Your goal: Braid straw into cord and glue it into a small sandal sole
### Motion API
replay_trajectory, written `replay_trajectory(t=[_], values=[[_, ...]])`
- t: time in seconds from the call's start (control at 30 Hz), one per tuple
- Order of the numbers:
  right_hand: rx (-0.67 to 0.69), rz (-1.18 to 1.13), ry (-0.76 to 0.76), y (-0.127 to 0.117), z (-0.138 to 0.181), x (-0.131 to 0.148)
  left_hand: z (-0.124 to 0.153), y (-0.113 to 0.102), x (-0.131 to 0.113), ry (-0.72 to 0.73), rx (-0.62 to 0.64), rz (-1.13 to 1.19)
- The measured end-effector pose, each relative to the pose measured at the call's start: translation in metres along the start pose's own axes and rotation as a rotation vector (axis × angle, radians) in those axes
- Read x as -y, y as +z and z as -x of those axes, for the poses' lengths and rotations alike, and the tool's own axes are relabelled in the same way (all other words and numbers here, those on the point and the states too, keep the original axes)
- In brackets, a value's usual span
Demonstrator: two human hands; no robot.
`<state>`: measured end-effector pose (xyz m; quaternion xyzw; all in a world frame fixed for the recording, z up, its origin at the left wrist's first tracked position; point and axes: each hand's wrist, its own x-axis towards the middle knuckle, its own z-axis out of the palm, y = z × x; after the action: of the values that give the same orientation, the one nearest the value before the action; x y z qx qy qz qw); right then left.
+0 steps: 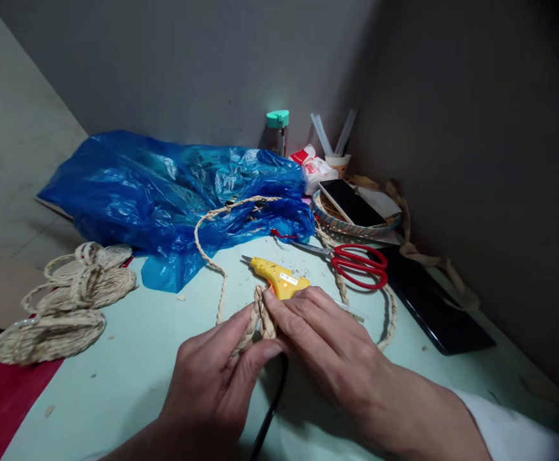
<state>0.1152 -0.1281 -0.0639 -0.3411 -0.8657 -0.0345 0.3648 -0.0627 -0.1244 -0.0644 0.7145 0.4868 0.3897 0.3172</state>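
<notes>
Both hands meet low in the middle of the head view, pinching a braided straw cord (260,307) that is bent into a narrow loop. My left hand (212,374) is closed on the cord from the left, thumb across the front. From the right, my right hand (324,336) presses its fingers against the same loop. One length of the cord runs from the hands up to the blue bag. Just beyond the fingers lies a yellow glue gun (279,275), its handle partly hidden by my right hand. Red-handled scissors (358,264) rest to its right.
Woven straw pieces (53,333) lie at the left. A large blue plastic bag (164,186) covers the back. Behind on the right are a shallow basket (389,224) holding a phone (351,202), a cup of glue sticks (337,163) and a black tablet-like slab (437,301).
</notes>
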Motion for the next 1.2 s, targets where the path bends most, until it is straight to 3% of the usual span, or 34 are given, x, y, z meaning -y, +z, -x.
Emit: replay_trajectory(t=[0.27, 0.4, 0.53, 0.63, 0.73, 0.87, 0.93, 1.2], values=[[-0.040, -0.040, -0.029, -0.005, 0.001, 0.000, -0.001, -0.004, -0.006, -0.002, 0.079, 0.049], [-0.006, -0.077, -0.123, -0.017, -0.002, 0.002, 0.001, -0.010, -0.004, 0.044, 0.140, 0.104], [-0.025, -0.096, -0.152, -0.017, -0.003, 0.000, -0.002, -0.012, -0.002, -0.036, 0.139, 0.158], [-0.083, -0.149, -0.021, -0.013, -0.002, -0.002, -0.006, -0.012, -0.003, -0.150, 0.161, 0.257], [-0.206, -0.271, 0.231, -0.014, -0.004, -0.005, -0.007, -0.014, -0.005, -0.315, 0.284, 0.409], [-0.115, -0.621, 0.468, -0.021, -0.009, -0.013, -0.007, -0.016, -0.009, -0.547, 0.435, 0.606], [-0.065, -0.744, 0.495, -0.022, -0.011, -0.016, -0.007, -0.016, -0.009, -0.594, 0.451, 0.661], [-0.074, -0.896, 0.530, -0.021, -0.014, -0.016, -0.007, -0.018, -0.003, -0.624, 0.482, 0.706]])
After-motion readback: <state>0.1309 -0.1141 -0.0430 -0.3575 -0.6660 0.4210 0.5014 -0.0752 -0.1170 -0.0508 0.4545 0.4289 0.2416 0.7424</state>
